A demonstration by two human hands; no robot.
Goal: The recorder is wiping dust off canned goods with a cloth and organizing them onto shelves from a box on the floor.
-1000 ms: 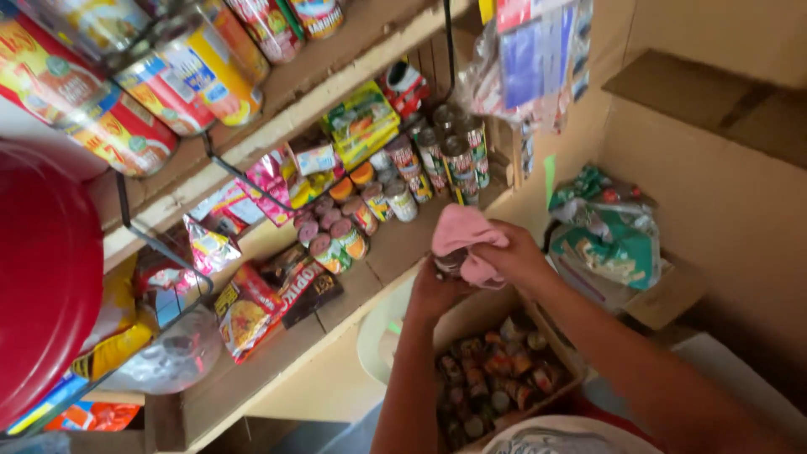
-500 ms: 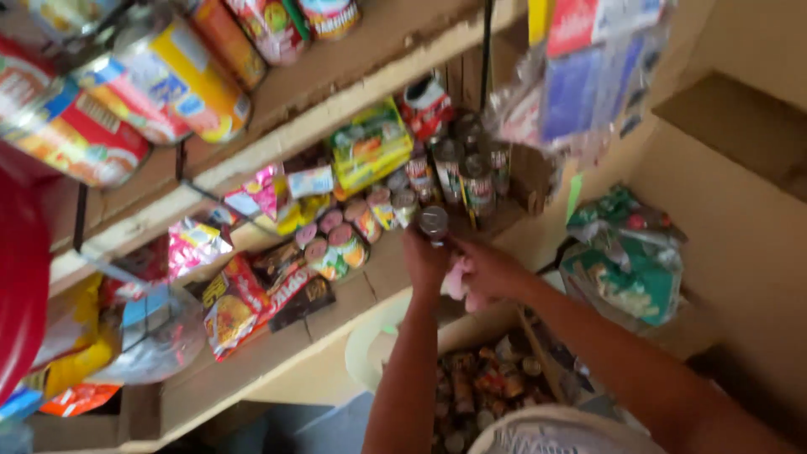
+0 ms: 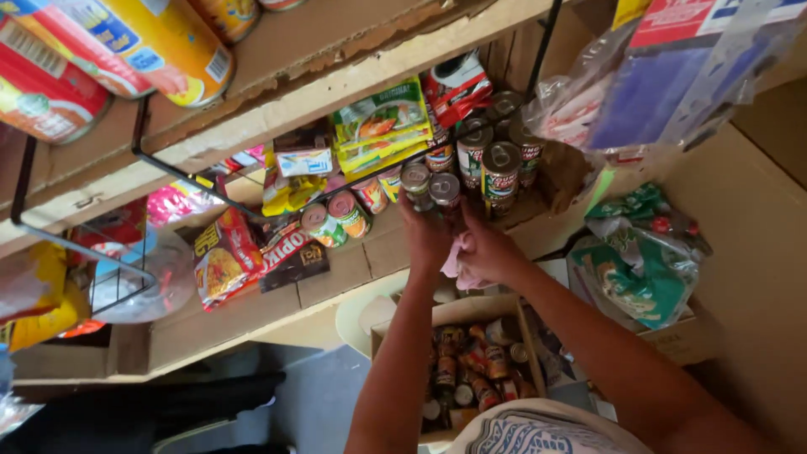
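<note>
My left hand [image 3: 427,231] reaches up to the wooden shelf [image 3: 336,282] and grips a small tin can [image 3: 445,191] among the stacked cans [image 3: 499,168]. Right beside it, my right hand [image 3: 487,252] is closed around a crumpled pink cloth [image 3: 456,259], held just under the can. Both forearms rise from the bottom of the view.
Small cans [image 3: 336,220] lie on their sides on the shelf, beside snack packets [image 3: 220,256] and green pouches [image 3: 382,124]. An open cardboard box [image 3: 471,370] of several cans sits below my arms. Large tins [image 3: 101,42] fill the upper shelf. Bagged goods [image 3: 643,261] hang right.
Both hands have risen from above the box to the shelf. The left hand carried the can up among the stacked cans; the right followed with the pink cloth.
</note>
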